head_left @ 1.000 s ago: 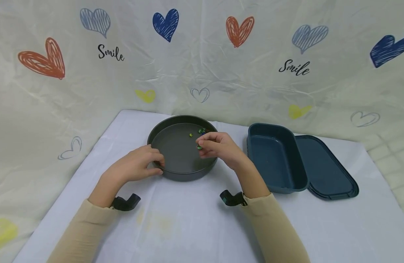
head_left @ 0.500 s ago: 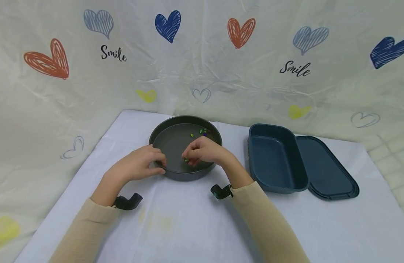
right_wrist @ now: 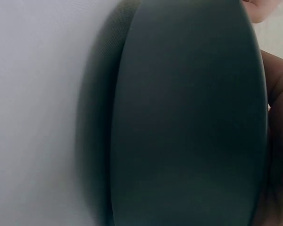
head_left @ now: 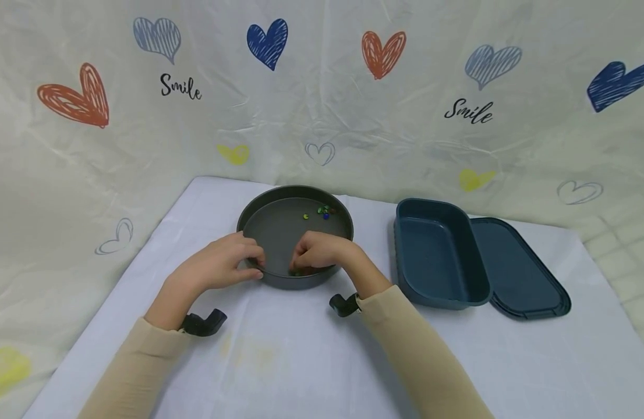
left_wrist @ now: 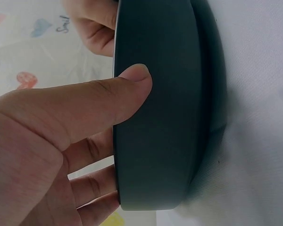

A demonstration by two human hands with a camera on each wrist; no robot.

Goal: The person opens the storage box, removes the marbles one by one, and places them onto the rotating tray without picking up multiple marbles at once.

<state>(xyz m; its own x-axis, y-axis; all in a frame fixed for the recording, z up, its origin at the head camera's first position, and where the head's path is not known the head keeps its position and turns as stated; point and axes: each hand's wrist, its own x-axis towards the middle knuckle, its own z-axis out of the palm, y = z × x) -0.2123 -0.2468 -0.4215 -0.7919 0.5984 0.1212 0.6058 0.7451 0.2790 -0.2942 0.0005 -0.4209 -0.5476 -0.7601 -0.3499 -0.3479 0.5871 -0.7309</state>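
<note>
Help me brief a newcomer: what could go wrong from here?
The small colourful pieces lie loose in the round pan, so a jolt might scatter them.
The left hand grips the pan's rim; an uneven tug could tilt it.
The right hand reaches over the rim into the pan, so it might bump the wall when lifted.

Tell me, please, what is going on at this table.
A person's left hand grips the near-left edge of a round dark pan, while the right hand reaches down inside it, close to the near side; whether it holds anything is hard to see. Small coloured pieces lie toward the pan's far right. To the right stands an uncovered blue container, with a matching lid beside it.
</note>
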